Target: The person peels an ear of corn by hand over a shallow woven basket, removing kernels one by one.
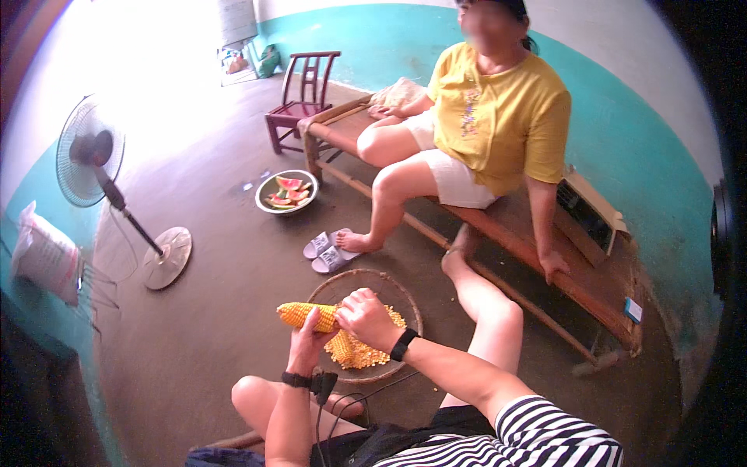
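An ear of yellow corn (303,315) lies nearly level above a round woven basket (415,303). My left hand (309,344) grips the ear from below, its thumb along the near side. At the ear's right end is my right hand (365,318), fingers bent against it; that end is partly covered by the fingers. In the basket, loose corn kernels (373,356) lie in a heap, and another corn ear (343,347) rests on them beneath my hands. Both wrists wear black bands, with a cable at the left one.
A person in a yellow top (496,117) sits on a bamboo bed (519,239). Beyond the basket are slippers (330,251) and a bowl (257,201) of watermelon pieces. A pedestal fan (90,152) and a white sack (46,257) stand left; a wooden chair (297,111) stands behind.
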`<state>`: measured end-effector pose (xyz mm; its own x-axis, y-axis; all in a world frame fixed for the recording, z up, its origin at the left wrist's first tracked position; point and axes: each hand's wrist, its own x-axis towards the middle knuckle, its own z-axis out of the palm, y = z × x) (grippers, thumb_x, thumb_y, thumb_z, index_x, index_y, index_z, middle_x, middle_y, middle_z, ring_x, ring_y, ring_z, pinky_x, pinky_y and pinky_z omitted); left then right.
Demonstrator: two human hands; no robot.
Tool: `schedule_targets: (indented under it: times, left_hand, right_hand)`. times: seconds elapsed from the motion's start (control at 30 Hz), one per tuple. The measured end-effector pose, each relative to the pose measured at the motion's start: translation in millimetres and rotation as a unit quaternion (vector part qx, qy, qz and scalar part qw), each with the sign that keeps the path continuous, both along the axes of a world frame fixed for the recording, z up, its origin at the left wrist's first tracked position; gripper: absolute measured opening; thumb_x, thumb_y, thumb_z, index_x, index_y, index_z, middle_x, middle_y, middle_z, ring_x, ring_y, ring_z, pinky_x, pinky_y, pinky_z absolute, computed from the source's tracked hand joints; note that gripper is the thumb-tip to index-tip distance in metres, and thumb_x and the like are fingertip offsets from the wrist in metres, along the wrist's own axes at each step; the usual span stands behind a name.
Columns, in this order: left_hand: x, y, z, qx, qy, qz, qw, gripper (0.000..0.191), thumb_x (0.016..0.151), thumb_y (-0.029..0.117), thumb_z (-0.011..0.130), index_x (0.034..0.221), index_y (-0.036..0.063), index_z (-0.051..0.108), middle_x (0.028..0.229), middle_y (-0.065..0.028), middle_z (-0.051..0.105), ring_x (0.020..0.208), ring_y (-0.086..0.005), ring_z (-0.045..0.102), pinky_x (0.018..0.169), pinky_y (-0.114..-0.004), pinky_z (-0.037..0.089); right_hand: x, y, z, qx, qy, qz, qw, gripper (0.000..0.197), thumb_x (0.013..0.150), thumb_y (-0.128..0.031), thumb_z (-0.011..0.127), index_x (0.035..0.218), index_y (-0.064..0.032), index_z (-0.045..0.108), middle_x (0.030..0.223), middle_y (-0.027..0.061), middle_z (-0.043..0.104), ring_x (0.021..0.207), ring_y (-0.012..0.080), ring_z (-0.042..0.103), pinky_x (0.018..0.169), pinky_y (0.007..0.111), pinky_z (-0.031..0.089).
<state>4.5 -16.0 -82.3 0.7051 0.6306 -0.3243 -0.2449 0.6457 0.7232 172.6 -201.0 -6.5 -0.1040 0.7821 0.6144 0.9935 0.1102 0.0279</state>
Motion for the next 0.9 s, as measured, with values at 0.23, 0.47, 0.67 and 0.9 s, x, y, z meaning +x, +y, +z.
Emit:
schedule_targets:
  times: [0.23,0.47,0.67,0.9]
  left_hand:
    - [9,7,1,0.005,-0.068,0.012,0.998,0.047,0.13,0.038,0.094,0.16,0.0042,0.081,0.148,-0.0142,0.092,0.129,-0.0315,0.096,0.106,-0.05,0.087]
    - [18,-5,18,0.037,-0.045,-0.01,0.998,0.049,0.134,0.034,0.089,0.169,0.0028,0.076,0.16,-0.0163,0.088,0.147,-0.0341,0.089,0.117,-0.055,0.083]
    - [8,0,15,0.07,-0.027,-0.005,0.997,0.048,0.13,0.032,0.094,0.165,0.0019,0.081,0.154,-0.0148,0.094,0.137,-0.0324,0.094,0.114,-0.051,0.083]
    - [6,-5,28,0.086,0.002,-0.035,0.996,0.046,0.13,0.027,0.093,0.166,0.0006,0.08,0.156,-0.0146,0.093,0.14,-0.0324,0.094,0.119,-0.053,0.082]
  right_hand:
    - [2,1,-4,-0.016,0.159,-0.003,0.987,0.019,0.116,-0.025,0.091,0.108,-0.011,0.08,0.112,0.0113,0.081,0.118,0.0386,0.08,0.114,0.06,0.061]
    - [31,-4,-34,0.021,0.357,-0.075,0.931,0.022,0.117,-0.023,0.093,0.109,-0.0038,0.087,0.11,0.0182,0.088,0.109,0.0438,0.086,0.101,0.059,0.068]
    - [56,-15,-44,-0.043,0.396,-0.147,0.905,0.028,0.124,-0.031,0.095,0.123,-0.0029,0.092,0.116,0.0181,0.094,0.108,0.0382,0.091,0.098,0.053,0.071]
    - [56,8,-59,-0.152,0.596,-0.014,0.789,0.06,0.135,-0.057,0.084,0.15,0.001,0.087,0.133,0.0108,0.096,0.121,0.0237,0.09,0.105,0.047,0.071]
